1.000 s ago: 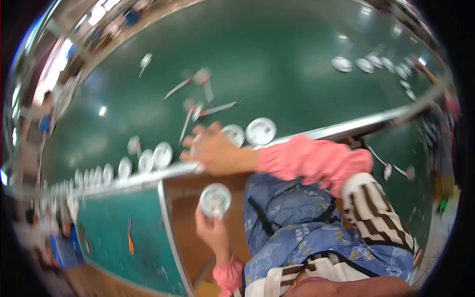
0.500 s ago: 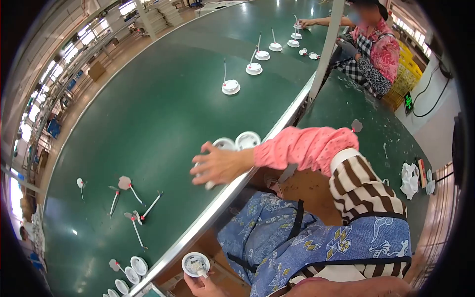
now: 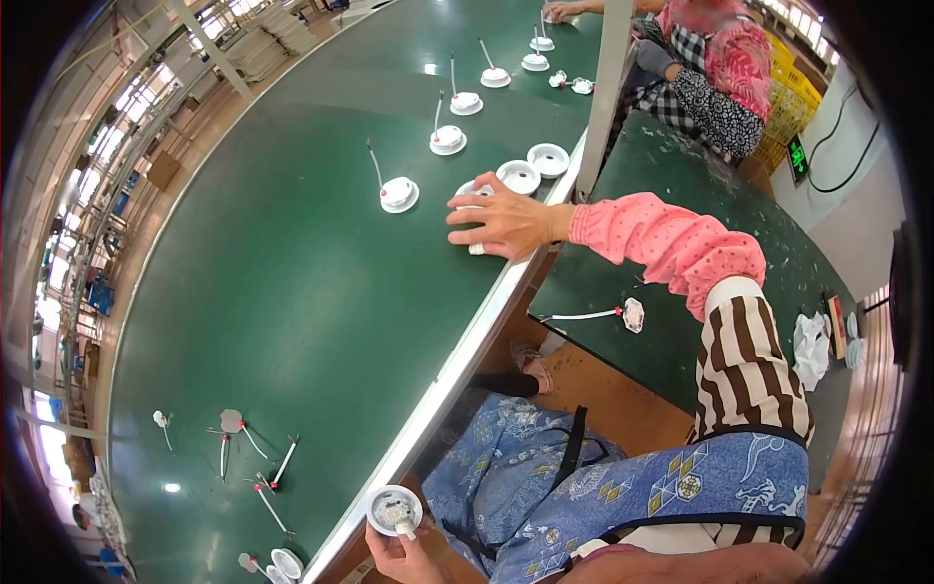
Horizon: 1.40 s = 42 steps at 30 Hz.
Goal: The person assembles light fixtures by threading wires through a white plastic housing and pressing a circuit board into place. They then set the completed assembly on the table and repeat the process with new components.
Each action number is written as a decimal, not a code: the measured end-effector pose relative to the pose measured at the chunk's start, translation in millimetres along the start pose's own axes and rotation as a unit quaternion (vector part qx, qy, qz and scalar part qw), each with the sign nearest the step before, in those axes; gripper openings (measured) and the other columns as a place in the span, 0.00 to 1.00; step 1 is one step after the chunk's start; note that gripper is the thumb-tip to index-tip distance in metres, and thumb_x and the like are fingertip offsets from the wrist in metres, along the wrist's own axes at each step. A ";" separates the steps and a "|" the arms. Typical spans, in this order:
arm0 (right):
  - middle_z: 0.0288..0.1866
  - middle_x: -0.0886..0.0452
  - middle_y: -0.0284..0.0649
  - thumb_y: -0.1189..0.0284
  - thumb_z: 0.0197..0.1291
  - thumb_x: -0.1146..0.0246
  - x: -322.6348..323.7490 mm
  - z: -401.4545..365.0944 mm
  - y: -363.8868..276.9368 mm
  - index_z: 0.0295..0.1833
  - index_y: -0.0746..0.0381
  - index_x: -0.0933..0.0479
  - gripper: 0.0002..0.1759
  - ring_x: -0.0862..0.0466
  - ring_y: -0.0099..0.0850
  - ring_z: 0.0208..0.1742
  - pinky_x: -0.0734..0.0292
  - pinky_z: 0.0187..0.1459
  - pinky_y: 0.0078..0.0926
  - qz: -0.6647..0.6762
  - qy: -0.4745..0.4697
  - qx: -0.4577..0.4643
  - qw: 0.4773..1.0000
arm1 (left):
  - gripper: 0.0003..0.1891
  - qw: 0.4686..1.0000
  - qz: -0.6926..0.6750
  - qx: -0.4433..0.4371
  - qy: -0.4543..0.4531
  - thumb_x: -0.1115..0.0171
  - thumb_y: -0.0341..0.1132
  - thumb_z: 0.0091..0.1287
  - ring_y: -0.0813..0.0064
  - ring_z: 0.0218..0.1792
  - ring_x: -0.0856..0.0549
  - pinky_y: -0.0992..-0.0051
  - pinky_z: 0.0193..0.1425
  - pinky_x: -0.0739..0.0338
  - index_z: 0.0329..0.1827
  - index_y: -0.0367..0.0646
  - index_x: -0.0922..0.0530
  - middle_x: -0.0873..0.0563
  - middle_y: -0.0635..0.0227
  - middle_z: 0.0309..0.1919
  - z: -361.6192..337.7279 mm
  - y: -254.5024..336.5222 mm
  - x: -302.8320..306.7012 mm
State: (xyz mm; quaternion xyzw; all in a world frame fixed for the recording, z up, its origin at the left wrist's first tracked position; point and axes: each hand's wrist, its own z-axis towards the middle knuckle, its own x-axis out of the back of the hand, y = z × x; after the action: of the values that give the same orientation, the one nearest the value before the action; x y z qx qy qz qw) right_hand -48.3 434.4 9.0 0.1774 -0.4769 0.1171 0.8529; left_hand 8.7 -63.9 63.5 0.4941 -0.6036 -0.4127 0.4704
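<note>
Nearest, at the bottom, the left hand point(image 3: 407, 559) is holding up a shallow round white cup point(image 3: 393, 509). The grip is clamped on its lower rim. The cup is showing its open side, with a greyish inside and a small white stub sticking out by the fingers. It is hanging just off the near edge of the green bench point(image 3: 292, 282), over the lap of a blue patterned apron point(image 3: 545, 487).

Further out, a small white part with a wire point(image 3: 625, 314) is lying on the dark side bench point(image 3: 681, 185), to the right.

Beyond that, the right hand point(image 3: 501, 222), in a pink sleeve point(image 3: 662, 243), is reaching onto the green bench at its near edge. Its grip is apart, with the fingers splayed flat over a white disc point(image 3: 474, 247) and touching it, not closing round it.

Just past that hand, two empty white dishes point(image 3: 532, 168) are sitting side by side along the same edge. A row of white discs with upright wires point(image 3: 399, 193) is running away toward the far end. There a co-worker point(image 3: 715, 78) is sitting. Loose wired bits point(image 3: 253, 443) are lying toward the left end.
</note>
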 end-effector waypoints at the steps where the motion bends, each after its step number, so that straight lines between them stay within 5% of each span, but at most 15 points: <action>1: 0.55 0.24 0.35 0.67 0.60 0.31 -2.0 -4.7 -8.4 0.57 0.51 0.21 0.19 0.24 0.34 0.63 0.37 0.62 0.50 0.009 -0.005 -0.017 1.000 | 0.26 1.000 -0.001 0.002 -0.003 0.33 0.29 0.70 0.66 0.56 0.15 0.71 0.55 0.17 0.70 0.32 0.26 0.15 0.54 0.59 -0.1 1.2 -2.9; 4: 0.44 0.24 0.35 0.74 0.54 0.31 -4.7 -11.0 -35.2 0.52 0.55 0.19 0.18 0.23 0.35 0.49 0.33 0.51 0.39 0.056 0.009 -0.057 0.997 | 0.25 1.000 0.000 -0.015 -0.001 0.33 0.27 0.70 0.65 0.56 0.15 0.71 0.56 0.18 0.70 0.31 0.26 0.16 0.54 0.60 -2.6 3.4 -10.0; 8: 0.44 0.23 0.38 0.80 0.54 0.36 -12.1 -10.6 -54.3 0.51 0.60 0.18 0.17 0.21 0.38 0.45 0.29 0.49 0.37 0.146 0.030 -0.186 0.971 | 0.27 0.996 -0.077 0.008 -0.036 0.35 0.27 0.71 0.61 0.58 0.15 0.73 0.60 0.19 0.72 0.32 0.27 0.16 0.54 0.61 -1.6 -7.7 -5.5; 10: 0.43 0.21 0.40 0.79 0.57 0.35 1.7 12.0 -91.6 0.50 0.60 0.17 0.14 0.19 0.39 0.45 0.25 0.48 0.39 0.247 0.073 -0.181 0.949 | 0.22 0.996 -0.065 -0.030 -0.051 0.39 0.27 0.71 0.69 0.53 0.14 0.75 0.49 0.17 0.68 0.32 0.26 0.15 0.59 0.56 10.6 -19.3 -6.5; 11: 0.43 0.21 0.41 0.78 0.58 0.35 11.6 28.6 -116.3 0.50 0.61 0.17 0.13 0.18 0.40 0.44 0.24 0.48 0.40 0.309 0.089 -0.172 0.931 | 0.20 0.997 -0.056 -0.043 -0.045 0.41 0.27 0.72 0.72 0.50 0.13 0.76 0.44 0.15 0.66 0.32 0.25 0.14 0.62 0.53 13.0 -23.4 -6.7; 14: 0.46 0.20 0.44 0.82 0.58 0.38 61.4 71.4 -190.7 0.57 0.64 0.19 0.20 0.16 0.34 0.38 0.20 0.37 0.32 0.550 -0.050 -0.209 0.807 | 0.25 0.987 -0.107 -0.043 -0.109 0.38 0.24 0.70 0.66 0.57 0.15 0.69 0.58 0.15 0.70 0.28 0.28 0.17 0.58 0.59 16.8 -18.1 -11.6; 17: 0.42 0.20 0.42 0.84 0.54 0.36 60.5 85.7 -235.3 0.55 0.65 0.20 0.20 0.18 0.32 0.37 0.22 0.37 0.31 0.549 0.005 -0.149 0.823 | 0.27 0.978 -0.138 -0.044 -0.152 0.36 0.24 0.70 0.63 0.61 0.16 0.68 0.61 0.16 0.72 0.27 0.31 0.20 0.55 0.63 15.4 -18.8 -16.3; 20: 0.40 0.21 0.42 0.85 0.51 0.35 66.5 95.8 -260.1 0.53 0.65 0.20 0.21 0.20 0.33 0.36 0.22 0.37 0.31 0.561 -0.026 -0.211 0.800 | 0.33 0.963 -0.204 -0.068 -0.160 0.32 0.24 0.69 0.59 0.64 0.17 0.66 0.66 0.17 0.75 0.27 0.36 0.23 0.51 0.66 15.6 -33.4 -14.8; 31: 0.33 0.23 0.43 0.83 0.47 0.33 55.6 109.8 -310.7 0.42 0.65 0.24 0.14 0.19 0.43 0.29 0.24 0.31 0.39 0.420 0.029 -0.144 0.895 | 0.30 0.958 -0.213 -0.158 -0.106 0.33 0.25 0.72 0.65 0.64 0.18 0.68 0.68 0.20 0.74 0.27 0.34 0.21 0.52 0.65 9.8 -56.7 -8.4; 38: 0.32 0.24 0.44 0.81 0.48 0.31 50.4 118.5 -314.6 0.38 0.64 0.27 0.13 0.19 0.45 0.30 0.25 0.31 0.41 0.400 -0.011 -0.165 0.901 | 0.19 0.980 -0.181 -0.082 -0.031 0.42 0.19 0.71 0.77 0.48 0.13 0.78 0.50 0.15 0.65 0.31 0.27 0.15 0.63 0.49 8.7 -48.6 -15.6; 42: 0.34 0.24 0.44 0.80 0.48 0.30 40.8 113.4 -318.3 0.40 0.63 0.27 0.15 0.18 0.45 0.32 0.24 0.33 0.40 0.388 0.017 -0.183 0.903 | 0.18 0.976 -0.209 -0.055 -0.024 0.43 0.19 0.72 0.79 0.46 0.13 0.81 0.45 0.17 0.64 0.31 0.27 0.14 0.62 0.49 11.4 -53.3 -17.6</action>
State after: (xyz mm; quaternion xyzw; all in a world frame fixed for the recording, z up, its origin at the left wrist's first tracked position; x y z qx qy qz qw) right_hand 2.7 99.1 37.8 -0.1831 -0.5062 0.3522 0.7656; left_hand 9.9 -55.3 6.9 0.5726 -0.4747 -0.5457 0.3860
